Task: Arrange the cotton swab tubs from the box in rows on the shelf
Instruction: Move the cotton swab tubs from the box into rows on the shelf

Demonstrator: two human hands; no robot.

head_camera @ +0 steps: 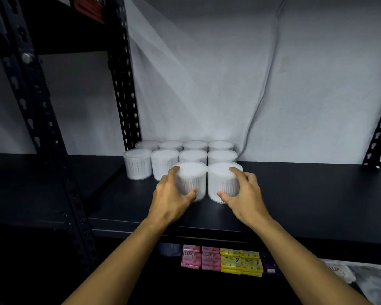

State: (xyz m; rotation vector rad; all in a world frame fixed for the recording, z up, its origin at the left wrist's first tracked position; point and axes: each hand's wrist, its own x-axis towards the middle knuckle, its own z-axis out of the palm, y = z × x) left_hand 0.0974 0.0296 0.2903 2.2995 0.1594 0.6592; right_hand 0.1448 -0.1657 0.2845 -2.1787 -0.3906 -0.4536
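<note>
Tubs (180,154) are standing in rows on the black shelf (306,194); the left hand (174,194) is gripping one front tub (193,180), the right hand (244,192) gripping the other (222,181).

white tubs (191,172) on a black shelf (295,194); pink (201,259), yellow (241,261), perhaps purple soap packs (271,264) below.

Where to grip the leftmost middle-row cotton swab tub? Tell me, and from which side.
Grip the leftmost middle-row tub round its cylindrical wall, coming from the front-left. It stands upright with those sides open, while a neighbouring tub crowds its right and the back row sits close behind.
</note>
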